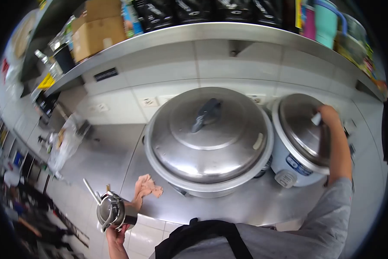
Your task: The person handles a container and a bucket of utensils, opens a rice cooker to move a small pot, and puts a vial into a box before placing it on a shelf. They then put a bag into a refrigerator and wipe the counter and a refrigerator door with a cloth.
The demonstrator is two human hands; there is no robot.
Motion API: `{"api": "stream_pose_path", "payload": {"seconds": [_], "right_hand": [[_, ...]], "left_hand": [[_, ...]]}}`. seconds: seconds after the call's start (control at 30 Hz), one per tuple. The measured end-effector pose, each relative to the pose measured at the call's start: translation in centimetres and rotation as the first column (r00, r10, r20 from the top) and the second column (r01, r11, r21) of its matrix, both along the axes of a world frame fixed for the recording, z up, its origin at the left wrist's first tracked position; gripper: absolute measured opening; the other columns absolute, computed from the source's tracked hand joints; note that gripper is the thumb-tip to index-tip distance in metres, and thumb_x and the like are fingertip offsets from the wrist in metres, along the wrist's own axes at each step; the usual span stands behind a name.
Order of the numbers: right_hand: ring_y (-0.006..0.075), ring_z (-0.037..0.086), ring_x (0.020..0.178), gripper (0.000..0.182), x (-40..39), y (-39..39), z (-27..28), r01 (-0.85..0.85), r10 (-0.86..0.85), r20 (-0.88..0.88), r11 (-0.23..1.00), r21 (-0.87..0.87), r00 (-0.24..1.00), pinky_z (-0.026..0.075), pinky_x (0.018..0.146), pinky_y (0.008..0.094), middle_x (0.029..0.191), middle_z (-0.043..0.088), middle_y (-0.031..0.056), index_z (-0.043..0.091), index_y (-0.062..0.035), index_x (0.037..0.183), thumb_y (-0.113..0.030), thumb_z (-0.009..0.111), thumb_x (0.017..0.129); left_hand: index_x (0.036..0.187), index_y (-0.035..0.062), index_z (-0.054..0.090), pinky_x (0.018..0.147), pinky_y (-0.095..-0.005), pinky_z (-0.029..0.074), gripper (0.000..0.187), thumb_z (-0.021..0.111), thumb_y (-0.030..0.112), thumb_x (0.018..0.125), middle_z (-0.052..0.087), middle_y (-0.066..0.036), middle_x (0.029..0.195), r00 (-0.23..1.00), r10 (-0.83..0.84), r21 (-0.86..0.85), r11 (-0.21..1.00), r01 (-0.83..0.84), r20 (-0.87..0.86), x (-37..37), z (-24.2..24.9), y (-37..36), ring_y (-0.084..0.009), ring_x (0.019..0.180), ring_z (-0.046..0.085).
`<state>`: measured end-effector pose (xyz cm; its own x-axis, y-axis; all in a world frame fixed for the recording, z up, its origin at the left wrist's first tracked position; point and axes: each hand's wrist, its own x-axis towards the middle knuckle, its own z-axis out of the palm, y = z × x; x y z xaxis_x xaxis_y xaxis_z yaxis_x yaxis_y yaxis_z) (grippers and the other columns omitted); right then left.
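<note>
My left hand (pixel 119 233), at the lower left, is closed round a metal container (pixel 114 210) with utensils sticking up from it. On the right, my right hand (pixel 328 115) grips the handle of the metal lid (pixel 305 123) on a smaller blue-grey cooker (pixel 284 162). That lid looks tilted a little on the cooker. In the middle stands a large pot (pixel 209 187), covered by a wide metal lid (pixel 211 151) with a dark handle. A pink cloth (pixel 147 186) lies on the counter between my left hand and the large pot.
A metal shelf (pixel 194 32) runs above, holding a cardboard box (pixel 94 32), black packages (pixel 194 12) and a turquoise tumbler (pixel 325 23). At the left, a plastic bag (pixel 66 142) is near the metal counter (pixel 103 149). People are in the lower left background.
</note>
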<state>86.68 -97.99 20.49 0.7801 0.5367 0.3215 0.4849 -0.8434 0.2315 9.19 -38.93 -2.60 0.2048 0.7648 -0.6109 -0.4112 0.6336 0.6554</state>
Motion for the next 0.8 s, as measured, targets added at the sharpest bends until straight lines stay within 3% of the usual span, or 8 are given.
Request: {"api": "stream_pose_path", "payload": {"seconds": [0.13,0.2,0.3,0.4,0.53,0.7,0.73,0.8], "right_hand": [[0.0374,0.06,0.09,0.015,1.8,-2.7,-0.9,-0.179,0.162,0.11,0.969,0.17,0.981,0.047,0.078,0.0415,0.089,0.064,0.0199,0.064,-0.0029,0.082,-0.008,0.055,0.07],[0.0306,0.059,0.079,0.007,-2.2,-0.6,2.5,-0.146,0.166,-0.025,0.922,0.358,0.986,0.044,0.071,0.0355,0.079,0.059,0.0174,0.054,0.0007,0.074,-0.005,0.053,0.07],[0.0287,0.058,0.078,0.009,-5.8,5.1,6.3,-0.305,0.316,0.032,0.877,0.371,0.948,0.044,0.07,0.0337,0.078,0.058,0.0165,0.055,0.001,0.076,-0.006,0.054,0.07],[0.0364,0.061,0.085,0.02,-10.9,14.3,8.3,-0.574,0.562,0.124,0.778,0.258,0.818,0.047,0.076,0.0364,0.091,0.062,0.0182,0.061,0.0011,0.088,0.003,0.053,0.07],[0.0351,0.062,0.084,0.022,-12.9,24.6,8.6,-0.766,0.743,0.194,0.602,0.226,0.641,0.048,0.076,0.0351,0.09,0.064,0.018,0.065,0.0003,0.09,0.002,0.053,0.072],[0.024,0.062,0.076,0.017,-10.6,31.9,5.7,-0.741,0.807,0.035,0.523,0.421,0.59,0.046,0.071,0.0339,0.078,0.063,0.0145,0.064,0.0009,0.079,-0.008,0.049,0.077],[0.0221,0.061,0.076,0.02,-9.4,33.1,4.9,-0.616,0.839,-0.134,0.486,0.62,0.527,0.045,0.071,0.0338,0.077,0.062,0.0136,0.062,0.0017,0.078,-0.011,0.047,0.081],[0.0202,0.057,0.071,0.027,-7.0,35.6,2.5,-0.453,0.866,-0.193,0.417,0.788,0.46,0.044,0.067,0.0336,0.076,0.059,0.0116,0.06,0.0022,0.077,-0.021,0.048,0.084]], "left_hand": [[0.117,-0.0138,0.046,0.069,-0.0467,0.063,0.04,0.038,0.001,0.08,0.057,-0.03,0.108,0.999,0.031,0.027,0.999,-0.031,-0.03,-0.6,2.1,-8.8,-0.0435,0.083,0.065],[0.116,-0.0151,0.046,0.073,-0.0485,0.062,0.04,0.038,0.002,0.081,0.057,-0.031,0.106,0.998,0.062,0.02,0.998,-0.062,-0.016,-1.7,1.8,-12.2,-0.0449,0.085,0.064],[0.117,-0.0159,0.045,0.077,-0.0498,0.061,0.042,0.038,0.002,0.08,0.058,-0.031,0.105,0.997,0.077,0.045,0.996,-0.077,-0.005,-2.8,1.4,-16.0,-0.0453,0.087,0.065],[0.118,-0.0156,0.045,0.078,-0.0494,0.061,0.043,0.038,-0.002,0.077,0.057,-0.03,0.109,0.997,0.072,0.098,0.993,-0.068,-0.037,-5.1,-1.1,-18.5,-0.0436,0.089,0.065],[0.113,-0.0148,0.048,0.075,-0.052,0.061,0.041,0.045,-0.003,0.074,0.057,-0.03,0.107,0.996,0.083,0.044,0.996,-0.083,0.015,-5.0,1.6,-22.0,-0.0454,0.091,0.064],[0.109,-0.015,0.051,0.078,-0.0565,0.059,0.027,0.045,-0.001,0.086,0.058,-0.03,0.104,0.992,0.124,0.056,0.991,-0.124,0.003,-5.9,2.0,-25.0,-0.0454,0.094,0.063],[0.111,-0.0161,0.049,0.077,-0.0558,0.059,0.029,0.048,-0.001,0.086,0.059,-0.03,0.104,0.992,0.12,0.062,0.991,-0.122,0.022,-6.5,1.5,-25.3,-0.0449,0.089,0.065],[0.122,-0.0119,0.043,0.075,-0.0548,0.06,0.037,0.051,-0.001,0.087,0.058,-0.028,0.108,0.991,0.098,0.045,0.994,-0.102,0.093,-7.9,-0.2,-25.9,-0.0419,0.086,0.067]]}}
